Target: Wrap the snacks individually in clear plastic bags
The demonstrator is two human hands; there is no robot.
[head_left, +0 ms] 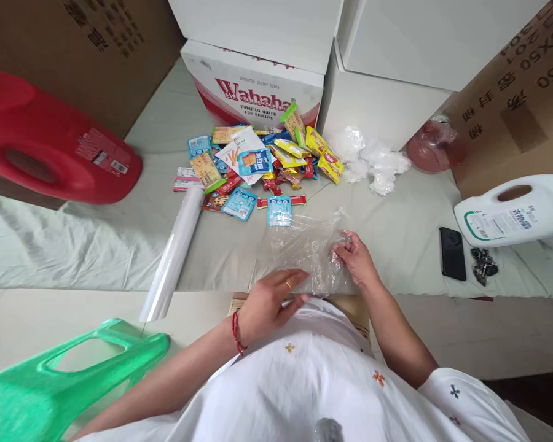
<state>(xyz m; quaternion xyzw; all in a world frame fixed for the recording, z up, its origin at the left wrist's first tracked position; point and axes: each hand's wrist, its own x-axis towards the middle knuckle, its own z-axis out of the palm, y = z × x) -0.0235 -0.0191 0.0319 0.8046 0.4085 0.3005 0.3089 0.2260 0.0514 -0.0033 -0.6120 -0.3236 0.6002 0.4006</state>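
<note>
Clear plastic film (299,242) lies crumpled on the cloth-covered surface in front of me. My right hand (356,258) is closed on a bunched part of this film at its right side. Stretched over the near edge of the film, my left hand (276,298) has its fingers out and thumb apart, with nothing gripped. I cannot tell whether the film is a loose sheet or a bag. Just beyond it lies a pile of packaged snacks (255,162); a blue snack packet (279,211) sits nearest the film.
To the left, a roll of plastic film (172,255) overhangs the table edge. A red jug (105,156) and green plastic stool (92,368) are farther left. Wrapped plastic bundles (380,166), a phone (452,253), keys (483,265) and a white detergent bottle (516,209) lie right. Boxes (258,83) stand behind.
</note>
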